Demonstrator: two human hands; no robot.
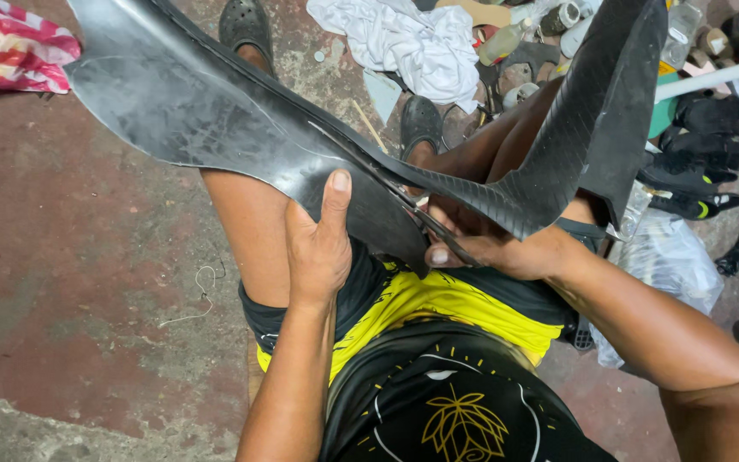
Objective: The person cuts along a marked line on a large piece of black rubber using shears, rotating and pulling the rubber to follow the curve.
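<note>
Head view: a person sits with bare legs stretched toward 12 o'clock, and a large sheet of black rubber [215,94] lies across the lap, spreading from 10 o'clock to 2 o'clock. Its left part is smooth and shiny; its right part curls upward at 1 o'clock and shows a ribbed face.

The left hand [318,244] sits just left of centre. Its palm and fingers are closed on the lower edge of the rubber, and the thumb lies flat and straight on top of the sheet, pointing to 12 o'clock.

The right hand [481,244] sits just right of centre, under the curled part of the rubber. It is closed around a pair of scissors [404,201], whose thin dark blades run toward 10 o'clock along a slit in the sheet. The blades lie within the rubber between the two hands; how far apart they stand cannot be told.

Black and yellow shorts [438,299] cover the lap at 6 o'clock. Two dark clogs [245,26] are on the feet at 12 o'clock.

The floor [70,257] is worn red and grey concrete. A red and white striped cloth [10,47] lies at 10 o'clock. A crumpled white cloth [412,43] lies at 12 o'clock, with bottles [506,38] and small clutter just beside it. Black shoes [703,162] lie at 2 o'clock, and a clear plastic bag [669,257] rests at 3 o'clock, near the right forearm.
</note>
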